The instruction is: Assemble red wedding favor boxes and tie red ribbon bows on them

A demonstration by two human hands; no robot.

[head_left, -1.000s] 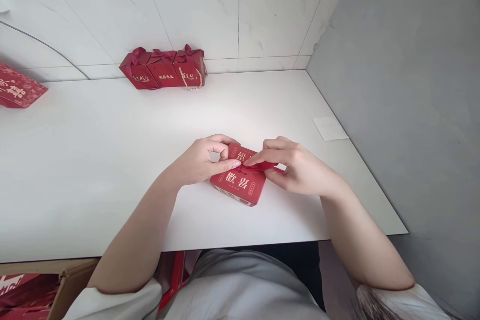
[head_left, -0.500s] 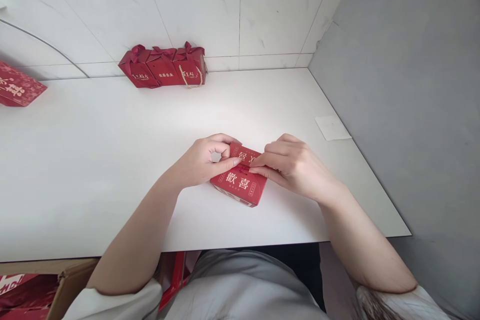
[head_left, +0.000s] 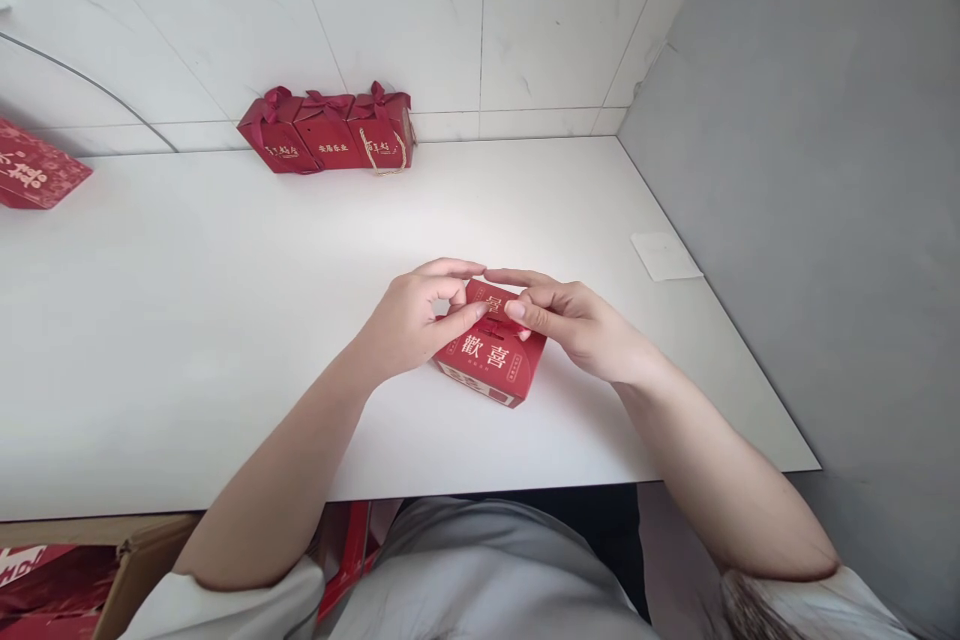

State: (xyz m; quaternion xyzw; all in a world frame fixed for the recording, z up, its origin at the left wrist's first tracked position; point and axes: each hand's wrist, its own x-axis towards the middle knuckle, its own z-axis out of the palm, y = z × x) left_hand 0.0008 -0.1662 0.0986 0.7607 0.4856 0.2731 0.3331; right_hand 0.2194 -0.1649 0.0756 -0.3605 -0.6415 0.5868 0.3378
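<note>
A red gift box [head_left: 499, 382] with white Chinese characters lies on the white table before me, its top panels meeting at a slot with a short piece of red ribbon [head_left: 493, 328]. My left hand [head_left: 420, 320] is closed around the box's left side, thumb resting on top beside the slot. From the right, my right hand [head_left: 577, 320] grips the box's right side, its thumb on the top close to the ribbon. The right forefinger reaches along the far edge and meets the left fingertips. Both hands partly hide the box's sides and far panel.
Three red boxes with ribbon bows [head_left: 326, 135] stand joined in a row against the tiled wall. Another red box [head_left: 37, 170] sits at the far left, a white paper square [head_left: 666, 256] at the right edge. Below the front left edge, a cardboard box [head_left: 150, 545] contains red items.
My right hand has shifted from pinching at the slot to holding the right side, its forefinger now stretched along the far edge. The box has moved slightly right.
</note>
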